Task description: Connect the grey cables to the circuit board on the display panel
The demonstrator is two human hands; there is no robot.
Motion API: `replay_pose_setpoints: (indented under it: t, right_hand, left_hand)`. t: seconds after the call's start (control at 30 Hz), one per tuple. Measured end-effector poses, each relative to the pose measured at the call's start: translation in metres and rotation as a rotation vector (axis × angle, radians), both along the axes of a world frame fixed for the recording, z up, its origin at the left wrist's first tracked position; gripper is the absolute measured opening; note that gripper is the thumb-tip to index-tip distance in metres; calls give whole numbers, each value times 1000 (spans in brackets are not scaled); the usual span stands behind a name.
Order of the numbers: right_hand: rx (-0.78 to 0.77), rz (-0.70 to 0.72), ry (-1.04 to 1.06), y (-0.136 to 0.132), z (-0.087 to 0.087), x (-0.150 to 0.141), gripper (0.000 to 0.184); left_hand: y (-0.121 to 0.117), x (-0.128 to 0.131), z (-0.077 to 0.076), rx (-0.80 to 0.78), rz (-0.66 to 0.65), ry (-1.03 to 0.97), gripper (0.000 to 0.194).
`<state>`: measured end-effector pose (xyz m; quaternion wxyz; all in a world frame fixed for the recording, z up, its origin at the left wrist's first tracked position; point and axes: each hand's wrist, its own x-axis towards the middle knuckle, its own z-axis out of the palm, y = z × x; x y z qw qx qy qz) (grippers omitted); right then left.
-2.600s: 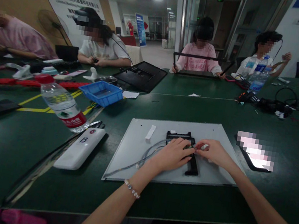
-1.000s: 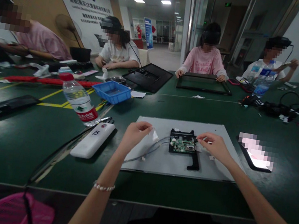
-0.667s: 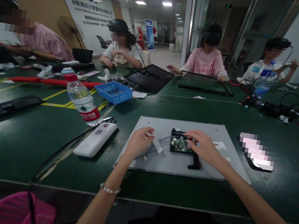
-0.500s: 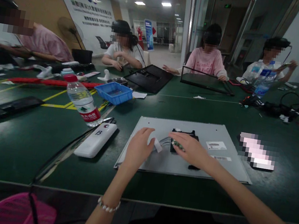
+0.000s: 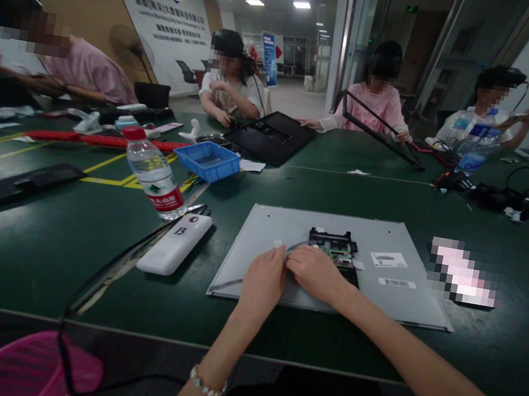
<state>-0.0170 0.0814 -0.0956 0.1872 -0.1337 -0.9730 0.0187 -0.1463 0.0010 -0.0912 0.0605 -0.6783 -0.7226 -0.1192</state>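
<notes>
A flat metal-backed display panel (image 5: 285, 222) lies on the green table in front of me. On its back sits a black bracket (image 5: 331, 237) with a green circuit board (image 5: 343, 257). My left hand (image 5: 264, 280) is closed, thumb and fingers pinching a grey cable (image 5: 228, 284) that runs out toward the panel's lower left corner. Right beside it, my right hand (image 5: 317, 273) has its fingers curled in at the same cable, close to the board's left side. The fingertips of both hands nearly touch and partly hide the cable there.
A white power bank (image 5: 174, 245) and a water bottle (image 5: 158, 180) stand left of the panel; a phone (image 5: 465, 273) lies right of it. Farther back are a blue tray (image 5: 210, 160) and a black frame part (image 5: 272, 137). Several people sit around the table. A pink basket (image 5: 30, 368) is below.
My hands have come together over the panel and closed at the cable. The right hand moved left off the board, uncovering it. Across the table, a person tilted a black frame.
</notes>
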Motion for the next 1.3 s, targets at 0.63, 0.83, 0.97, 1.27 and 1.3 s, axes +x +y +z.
replay_pose_setpoints:
  t: [0.63,0.83,0.97,1.27,1.3]
  right_hand:
    - [-21,6,-110,-50,9,35,81]
    - [-195,20,-52,-23,29,58,44]
    - [-353,-155,163,9,39,93,27]
    - [-574,-483,201,54,1,147,25]
    - [-595,-479,202,54,-3,147,26]
  left_hand:
    - [11,-3,-6,-45,37,53,37]
    - [9,-3,-8,12,26,-22,34]
    - [10,-4,-7,89,9,-72,26]
    - [-3,1,15,159,-113,47,33]
    - [-4,3,17,126,-129,97,32]
